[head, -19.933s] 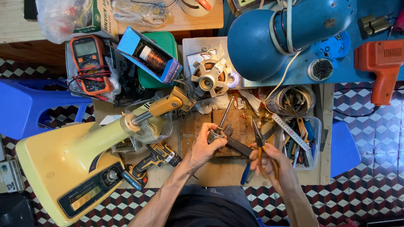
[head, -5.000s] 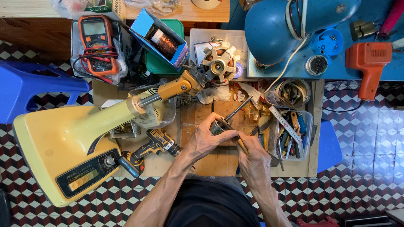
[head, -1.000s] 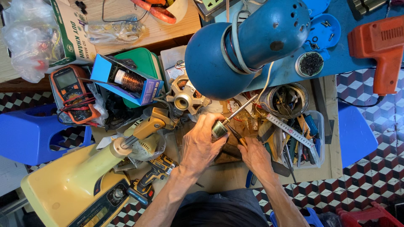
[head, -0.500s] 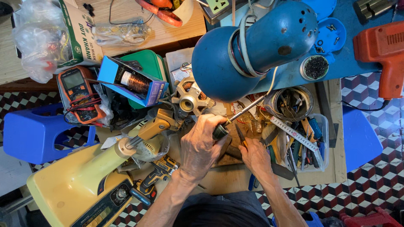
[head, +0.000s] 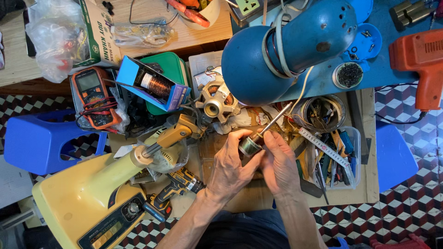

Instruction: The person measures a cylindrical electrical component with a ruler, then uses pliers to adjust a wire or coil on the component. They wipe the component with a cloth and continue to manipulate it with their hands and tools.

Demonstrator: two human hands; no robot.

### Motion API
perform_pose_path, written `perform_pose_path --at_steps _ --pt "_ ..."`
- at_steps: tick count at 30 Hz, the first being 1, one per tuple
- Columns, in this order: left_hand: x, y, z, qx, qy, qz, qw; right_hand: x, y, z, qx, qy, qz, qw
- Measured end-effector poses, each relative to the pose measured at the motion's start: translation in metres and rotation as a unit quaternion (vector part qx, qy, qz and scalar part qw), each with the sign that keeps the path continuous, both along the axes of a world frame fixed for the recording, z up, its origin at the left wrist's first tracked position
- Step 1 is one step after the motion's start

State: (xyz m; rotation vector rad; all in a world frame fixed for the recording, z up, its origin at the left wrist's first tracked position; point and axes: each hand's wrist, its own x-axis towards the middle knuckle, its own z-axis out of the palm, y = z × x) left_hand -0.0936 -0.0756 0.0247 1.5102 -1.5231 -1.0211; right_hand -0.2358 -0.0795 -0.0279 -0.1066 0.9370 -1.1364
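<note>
My left hand grips a small motor rotor, a dark cylinder on a long steel shaft that points up and right. My right hand closes on the same rotor from the right, fingers pressed against its end beside the left thumb. Both hands meet above a small wooden worktable. No tool shows in the right hand.
A large blue lamp shade hangs just above the hands. A motor stator, a cream fan base, a yellow cordless drill, an orange multimeter, a clear tray of tools and an orange power drill crowd around.
The view has shifted slightly. My hands have stayed on the rotor and turned it a little; pliers held 20 s ago are gone from my right hand.
</note>
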Motion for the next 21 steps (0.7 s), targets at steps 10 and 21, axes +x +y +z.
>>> perform_pose_path --at_steps 10,21 --pt "-0.009 0.012 -0.019 0.127 0.256 0.078 0.955 0.024 0.015 0.003 -0.001 0.16 -0.046 0.986" --pt "-0.007 0.021 -0.023 0.26 0.472 0.146 0.83 0.045 0.032 0.035 -0.205 0.533 0.061 0.819"
